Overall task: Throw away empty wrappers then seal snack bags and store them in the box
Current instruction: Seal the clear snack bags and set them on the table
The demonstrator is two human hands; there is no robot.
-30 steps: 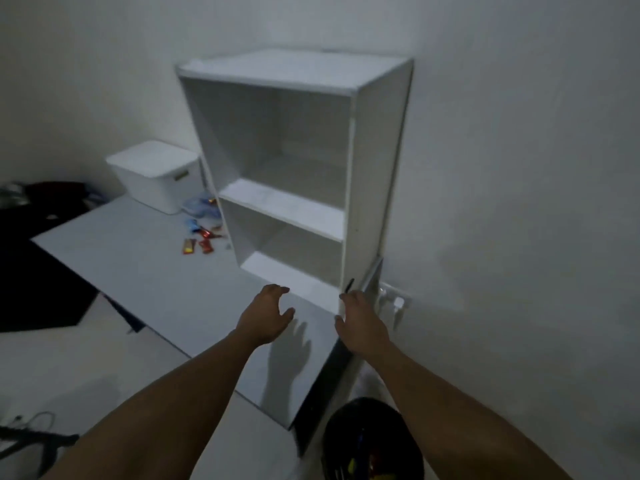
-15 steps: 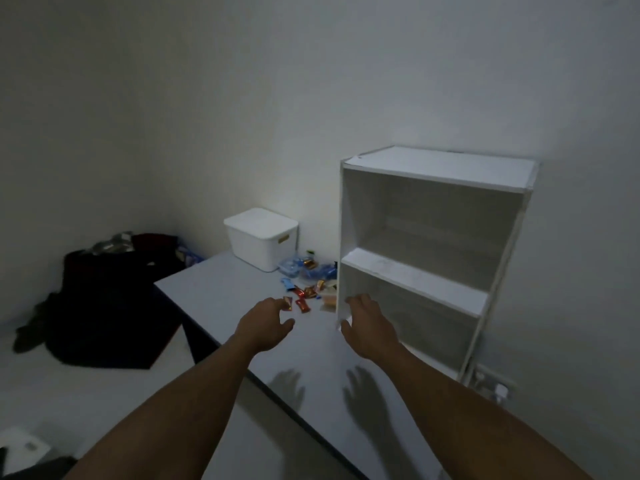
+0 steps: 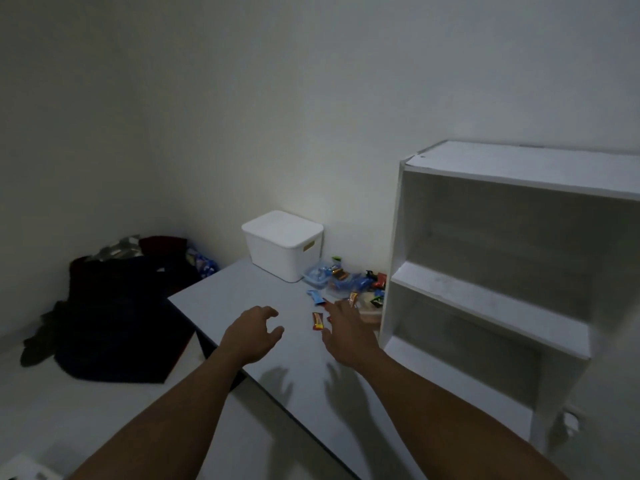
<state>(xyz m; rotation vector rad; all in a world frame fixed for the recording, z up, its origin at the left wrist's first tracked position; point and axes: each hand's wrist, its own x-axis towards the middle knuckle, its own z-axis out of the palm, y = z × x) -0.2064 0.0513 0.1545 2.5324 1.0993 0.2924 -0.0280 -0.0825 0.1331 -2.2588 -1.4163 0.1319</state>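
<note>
A white lidded box (image 3: 283,244) stands at the far end of the grey table (image 3: 239,296), against the wall. Beside it lies a heap of snack bags and wrappers (image 3: 341,279), mostly blue, with a red wrapper (image 3: 318,321) and a blue one (image 3: 316,296) lying apart on the table. My right hand (image 3: 346,336) reaches over the table with straight fingers, its tips close to the red wrapper. My left hand (image 3: 254,332) hovers to the left of it with loosely curled fingers and holds nothing.
A white two-shelf cabinet (image 3: 502,271) stands on the table at the right, its shelves bare. A pile of dark clothes (image 3: 114,306) lies on the floor left of the table. A wall socket (image 3: 569,419) sits low on the right.
The view has swung left and drawn nearer to the snacks. Both hands have moved forward over the table toward the wrappers, the right one ending beside the red wrapper.
</note>
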